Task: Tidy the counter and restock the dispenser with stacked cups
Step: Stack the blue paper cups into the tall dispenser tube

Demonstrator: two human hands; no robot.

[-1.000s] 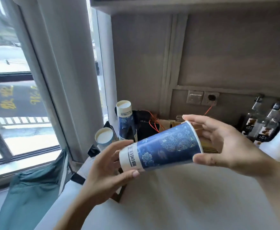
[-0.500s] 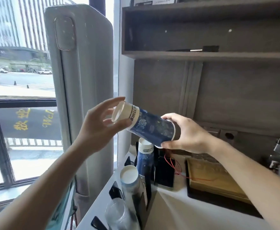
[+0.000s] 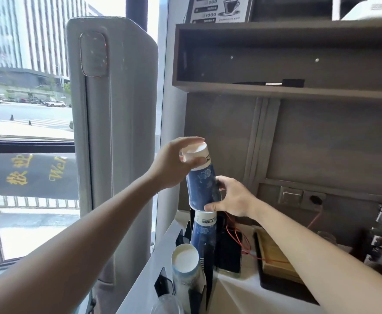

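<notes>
The blue cup stack stands upside down, slightly tilted, its open rim meeting the white base of the dispenser stack in the black holder. The left hand has a closed grip on its white top end; the right hand clasps its lower rim. A paler stack stands nearer on the white surface.
</notes>
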